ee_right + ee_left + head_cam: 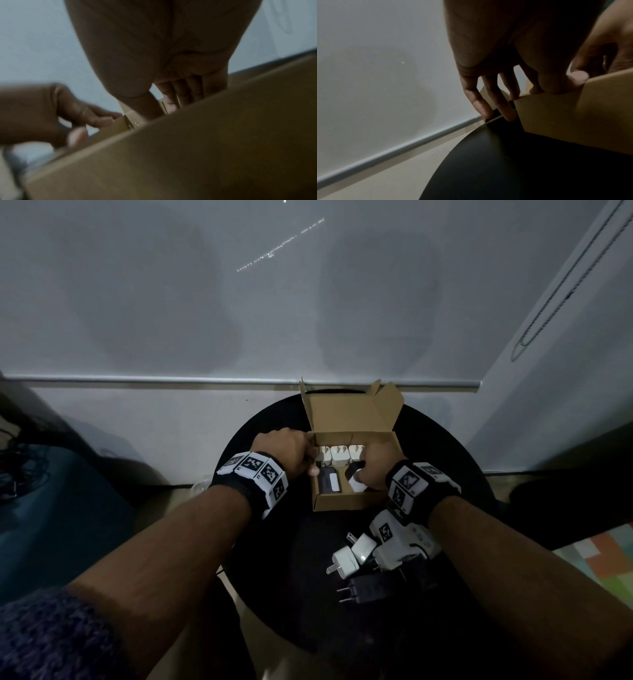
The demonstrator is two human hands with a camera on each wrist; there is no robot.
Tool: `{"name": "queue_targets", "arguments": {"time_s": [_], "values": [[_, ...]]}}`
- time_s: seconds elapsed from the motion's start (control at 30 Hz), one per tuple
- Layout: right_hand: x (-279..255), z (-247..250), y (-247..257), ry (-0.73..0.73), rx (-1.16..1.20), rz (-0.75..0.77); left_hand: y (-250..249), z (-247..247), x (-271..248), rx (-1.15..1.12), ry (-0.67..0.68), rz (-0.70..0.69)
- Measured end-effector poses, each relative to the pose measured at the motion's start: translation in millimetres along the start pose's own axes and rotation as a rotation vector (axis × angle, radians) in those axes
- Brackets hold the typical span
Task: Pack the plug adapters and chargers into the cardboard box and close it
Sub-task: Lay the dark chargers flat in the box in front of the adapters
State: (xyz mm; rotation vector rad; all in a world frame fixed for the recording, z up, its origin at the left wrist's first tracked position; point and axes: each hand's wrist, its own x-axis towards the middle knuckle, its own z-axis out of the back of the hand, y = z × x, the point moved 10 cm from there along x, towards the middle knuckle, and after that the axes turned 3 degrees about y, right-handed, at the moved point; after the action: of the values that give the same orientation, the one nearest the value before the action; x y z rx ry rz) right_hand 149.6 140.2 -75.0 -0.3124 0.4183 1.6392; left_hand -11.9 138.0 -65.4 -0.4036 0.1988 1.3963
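Observation:
An open cardboard box [342, 503] sits on a round black table [301, 594], its lid [349, 412] standing up at the back. Three white chargers [339, 455] line the box's far row, and a black charger [329, 484] lies at the front left. My left hand [310, 463] pinches the box's left wall [573, 115], thumb [573, 79] over the rim and fingers outside. My right hand [363, 470] reaches into the box's right side, its fingers curled on a white charger [356, 486]. The right wrist view is blurred and shows the fingers [173, 98] dipping behind the near wall [205, 148].
Loose on the table in front of the box lie two white chargers [344, 561] and a black charger [366, 587], under my right forearm. A wall with a rail [171, 379] runs just behind the table. A dark blue shape [51, 508] stands at the left.

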Motion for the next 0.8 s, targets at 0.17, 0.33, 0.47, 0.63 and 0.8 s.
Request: {"name": "queue_targets", "arguments": {"time_s": [0.17,0.33,0.47,0.63,0.8], "values": [[14,-17,3,0.101,0.033,0.022,0,0,1,0.018,0.009,0.006],[9,-15,9,0.076,-0.067,0.035,-1,0,1,0.010,0.011,-0.012],[6,-13,13,0.060,-0.051,0.053,-1,0,1,0.022,0.004,-0.013],[-5,-9,8,0.037,0.073,0.086,-3,1,1,0.023,0.002,-0.017],[-14,-5,0,0.003,0.194,0.098,-4,1,-1,0.032,0.007,-0.029]]}}
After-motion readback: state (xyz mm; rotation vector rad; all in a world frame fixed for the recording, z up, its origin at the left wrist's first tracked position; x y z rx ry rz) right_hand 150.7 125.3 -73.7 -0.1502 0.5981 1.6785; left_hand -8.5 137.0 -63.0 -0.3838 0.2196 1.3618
